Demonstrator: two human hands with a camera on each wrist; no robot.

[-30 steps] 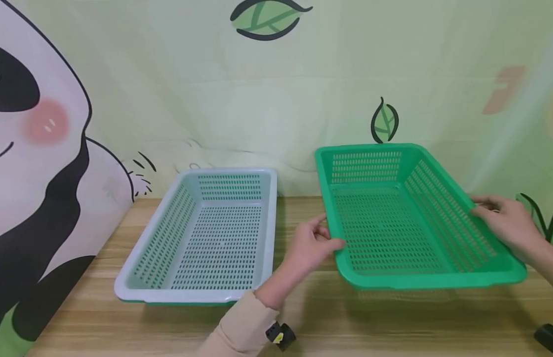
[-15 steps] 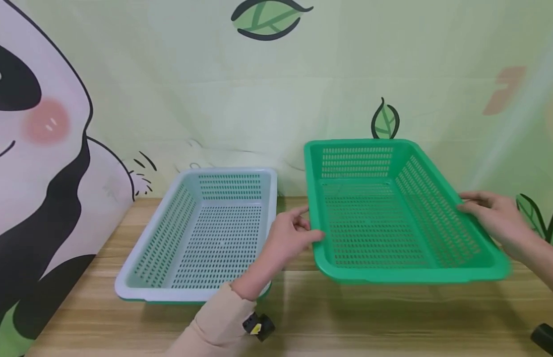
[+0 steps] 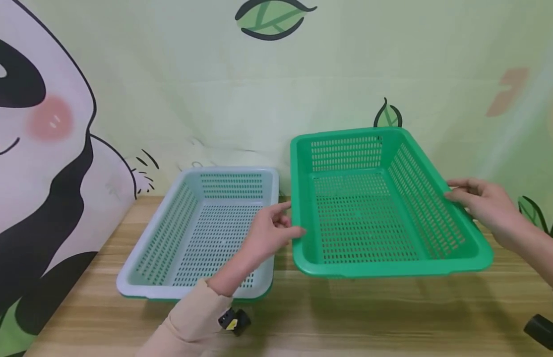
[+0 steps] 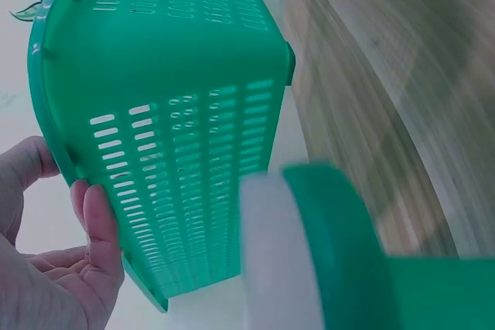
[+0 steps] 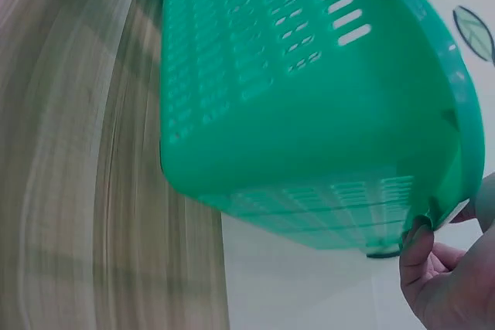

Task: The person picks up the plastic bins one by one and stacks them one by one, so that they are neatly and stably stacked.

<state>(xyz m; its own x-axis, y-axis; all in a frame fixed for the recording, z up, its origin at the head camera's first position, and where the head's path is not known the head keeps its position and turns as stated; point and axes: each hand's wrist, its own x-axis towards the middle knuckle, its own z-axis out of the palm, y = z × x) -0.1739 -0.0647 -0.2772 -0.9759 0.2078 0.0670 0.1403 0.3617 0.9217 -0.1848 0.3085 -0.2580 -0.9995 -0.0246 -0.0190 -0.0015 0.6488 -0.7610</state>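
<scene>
Both hands hold up a green perforated plastic basket, raised above the table in the head view. My left hand pinches its left rim, thumb inside and fingers beneath; the left wrist view shows that hand at the rim of the slotted green wall. On the opposite side my right hand grips the right rim. In the right wrist view the right hand has its fingers under the rim. A white basket with green showing beneath its rim stands on the table to the left, partly behind the left forearm.
The wooden table runs under both baskets. Behind it hangs a pale green backdrop printed with a panda and leaves. Small black devices are strapped at the wrists, one at lower right.
The green basket has moved left and up in the head view, with both hands on its rims, coming closer to the white basket. The white basket stays in place.
</scene>
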